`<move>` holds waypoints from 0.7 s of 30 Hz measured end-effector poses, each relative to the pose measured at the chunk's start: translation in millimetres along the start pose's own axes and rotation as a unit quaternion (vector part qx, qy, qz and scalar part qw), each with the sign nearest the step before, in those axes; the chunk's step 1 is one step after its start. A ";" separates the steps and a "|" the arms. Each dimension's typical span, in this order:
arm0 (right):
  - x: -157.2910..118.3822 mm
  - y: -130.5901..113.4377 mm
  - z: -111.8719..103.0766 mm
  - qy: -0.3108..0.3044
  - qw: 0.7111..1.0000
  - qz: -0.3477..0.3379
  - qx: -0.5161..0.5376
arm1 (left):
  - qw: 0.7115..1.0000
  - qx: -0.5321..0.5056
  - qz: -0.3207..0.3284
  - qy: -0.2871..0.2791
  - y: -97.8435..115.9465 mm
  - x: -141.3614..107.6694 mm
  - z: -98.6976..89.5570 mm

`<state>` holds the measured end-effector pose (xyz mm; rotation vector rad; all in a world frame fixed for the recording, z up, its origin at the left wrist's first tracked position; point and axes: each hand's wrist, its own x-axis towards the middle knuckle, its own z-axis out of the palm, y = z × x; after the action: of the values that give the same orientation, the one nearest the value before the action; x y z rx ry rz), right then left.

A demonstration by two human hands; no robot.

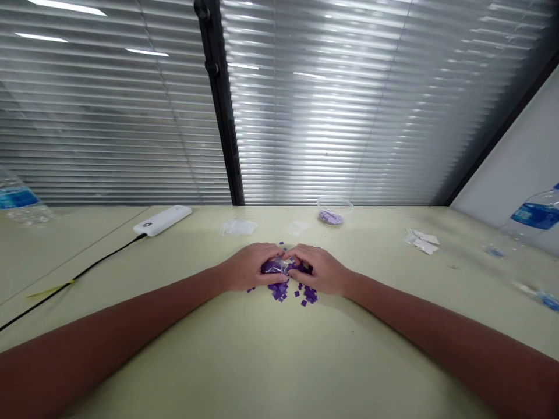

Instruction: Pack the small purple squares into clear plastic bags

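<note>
At the middle of the table, my left hand (pixel 250 267) curls round a small clear plastic bag (pixel 275 266) with purple pieces in it. My right hand (pixel 324 269) faces it from the other side, fingers bent over small purple squares (pixel 294 269) beside the bag's mouth. The fingertips of both hands nearly meet. More loose purple squares (pixel 279 291) lie scattered on the table just below and around the hands. How many pieces my right fingers pinch is hidden.
Behind the hands are flat clear bags (pixel 239 226) and a round clear tub (pixel 331 217) with pale purple pieces. A white power bank (pixel 163 220) with a black cable (pixel 102 260) lies left. Crumpled white paper (pixel 421 241) and a water bottle (pixel 536 215) are right; another bottle (pixel 20 198) stands far left.
</note>
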<state>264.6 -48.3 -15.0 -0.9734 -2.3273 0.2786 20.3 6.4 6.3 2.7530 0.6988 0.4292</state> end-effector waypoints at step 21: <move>0.5 -1.0 -1.4 -0.003 1.000 0.001 -0.004 | 1.000 -0.003 -0.004 0.005 -1.3 -0.2 0.6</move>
<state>264.6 -48.7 -13.3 -0.9805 -2.3343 0.2726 19.8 7.3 5.2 2.7433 0.7084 0.4426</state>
